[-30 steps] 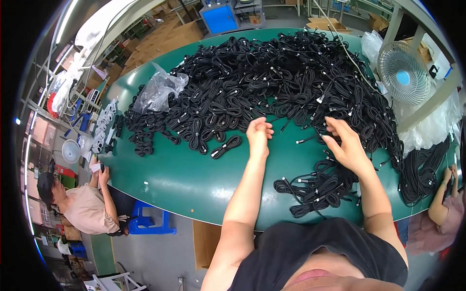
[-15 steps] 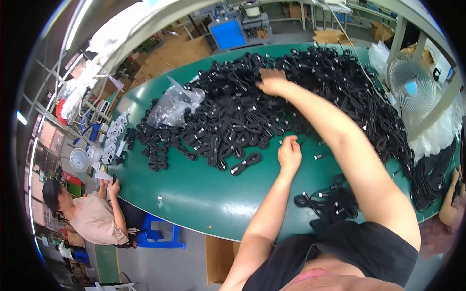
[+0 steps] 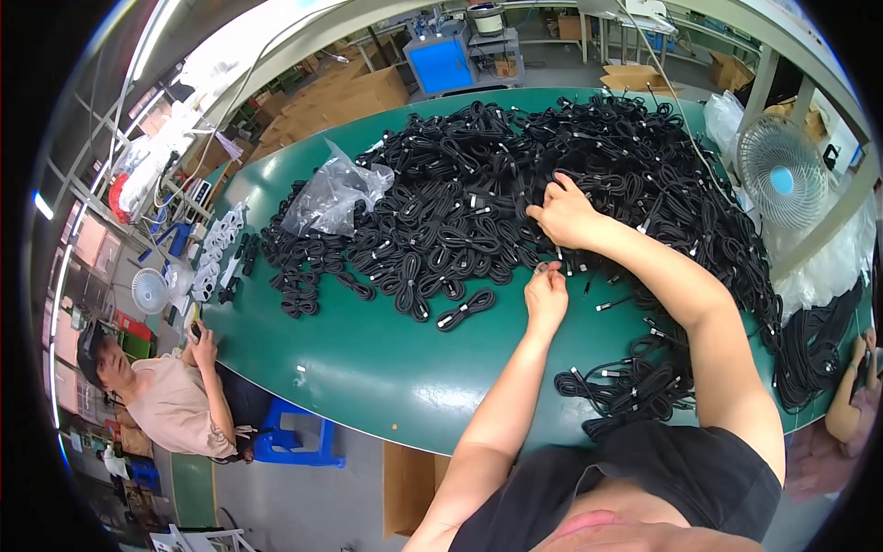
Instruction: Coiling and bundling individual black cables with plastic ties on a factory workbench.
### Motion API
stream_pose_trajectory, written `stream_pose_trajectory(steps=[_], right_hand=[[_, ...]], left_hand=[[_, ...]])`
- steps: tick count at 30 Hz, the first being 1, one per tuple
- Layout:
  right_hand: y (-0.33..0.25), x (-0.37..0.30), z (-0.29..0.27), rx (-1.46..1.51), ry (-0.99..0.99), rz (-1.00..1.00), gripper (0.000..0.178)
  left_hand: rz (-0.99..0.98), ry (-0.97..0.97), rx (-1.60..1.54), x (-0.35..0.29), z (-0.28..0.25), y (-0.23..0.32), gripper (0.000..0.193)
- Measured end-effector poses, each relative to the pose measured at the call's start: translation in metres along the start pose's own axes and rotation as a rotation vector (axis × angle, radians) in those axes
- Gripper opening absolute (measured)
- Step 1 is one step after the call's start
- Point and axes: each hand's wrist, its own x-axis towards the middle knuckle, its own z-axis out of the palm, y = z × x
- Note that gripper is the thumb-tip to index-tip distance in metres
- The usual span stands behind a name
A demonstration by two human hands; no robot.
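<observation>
Head view: R hand [image 3: 567, 221] is over the near side of the black cable pile [image 3: 441, 221], which fills much of the worktop [image 3: 368, 368] twd its far edge & right end; fingers part-curled, thumb & index a bit apart, can't tell if a cable is btwn them; L hand [image 3: 547, 299] is at the pile's fringe, closer to the near edge, thumb & fingertips nearly together, can't tell if they've hold of anything; one tied bundle [image 3: 466, 310] lies left of L hand, just off the pile; a smaller cable heap [image 3: 635, 391] sits by the near edge, right of centre; a clear plastic bag [image 3: 336, 193] is on the pile's left part; for clean handling, prob. best to pinch a coil at its tied waist, not by a plug, b/c loose ends look apt to snag; lift slowly, straight up, w/ L hand pressing neighbours down; if one catches, stop & free it, don't tug; keep R forearm off the smaller heap.
</observation>
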Motion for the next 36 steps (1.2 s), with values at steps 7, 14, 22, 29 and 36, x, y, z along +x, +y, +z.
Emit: stream_pose_trajectory(steps=[7, 14, 22, 29, 36], right_hand=[[-0.021, -0.095, -0.027, -0.101, -0.048, -0.273, 0.017], [-0.019, -0.153, -0.064, 0.240, -0.440, -0.301, 0.017], [-0.026, -0.034, -0.073, 0.609, -0.100, 0.054, 0.025], [-0.026, 0.052, 0.018, 0.082, -0.359, 0.436, 0.076], [-0.021, 0.037, 0.012, 0.133, -0.330, 0.377, 0.080]], left_hand=[[0.073, 0.351, -0.118, -0.003, -0.009, 0.021, 0.018], [0.006, 0.382, -0.050, -0.001, -0.010, 0.020, 0.028], [0.006, 0.348, -0.021, 0.003, -0.013, 0.018, 0.029], [-0.055, 0.315, -0.042, 0.001, -0.011, 0.020, 0.025], [-0.057, 0.317, -0.012, 0.001, -0.010, 0.012, 0.025]])
